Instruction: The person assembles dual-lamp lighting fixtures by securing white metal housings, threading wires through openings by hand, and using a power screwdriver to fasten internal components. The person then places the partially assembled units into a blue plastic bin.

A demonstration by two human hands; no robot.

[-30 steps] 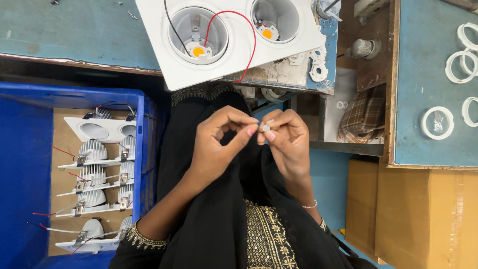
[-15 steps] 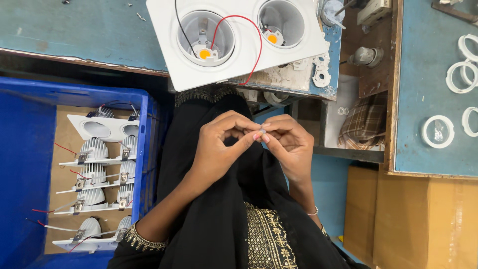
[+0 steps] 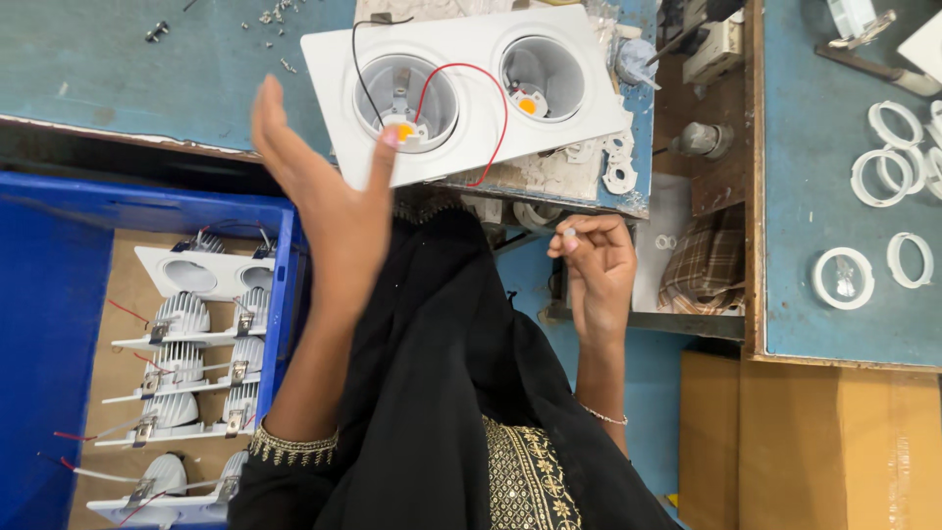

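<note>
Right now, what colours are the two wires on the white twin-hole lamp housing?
One red wire, one black wire; head view.

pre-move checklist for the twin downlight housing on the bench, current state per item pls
1. Left hand free to grip: ok, open, fingers spread, reaching up to the white twin housing.
2. Right hand holding the small part: ok, pinched at the fingertips; what the part is, cannot tell.
3. Housing seated on the bench: not ok, its near edge overhangs the bench edge.
4. Red wire clear of the sockets: not ok, it loops across the face between both.
5. Black wire connected: cannot tell.
6. Blue crate of finished units within reach: ok, at the person's left.
</note>
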